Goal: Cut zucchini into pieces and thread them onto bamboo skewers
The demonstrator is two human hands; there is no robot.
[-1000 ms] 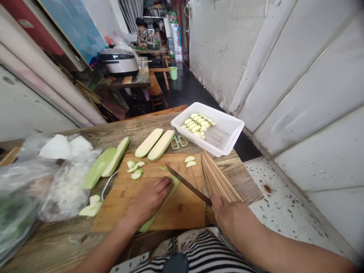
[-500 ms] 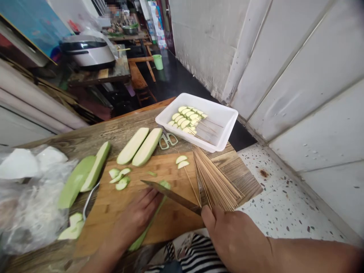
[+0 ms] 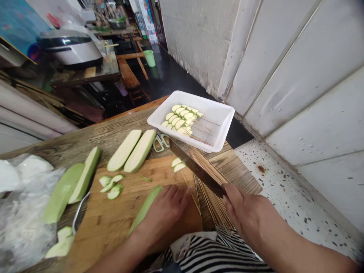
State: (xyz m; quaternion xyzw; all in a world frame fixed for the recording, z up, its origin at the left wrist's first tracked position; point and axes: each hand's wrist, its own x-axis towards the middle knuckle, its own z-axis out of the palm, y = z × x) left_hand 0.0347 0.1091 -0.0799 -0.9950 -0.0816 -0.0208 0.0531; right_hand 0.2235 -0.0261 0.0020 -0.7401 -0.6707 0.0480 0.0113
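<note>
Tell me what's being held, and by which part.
The right hand holds a long, dark metal knife by its handle end. Whether the left hand grips anything cannot be told.

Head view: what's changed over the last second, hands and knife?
The left hand went from the left side of the green squash piece to its right; whether it still touches it is unclear. The right hand swung the knife rightward, away from that piece and over the skewers. The camera shifted too. Unchanged: the knife grip, white tray, two pale halves.
</note>
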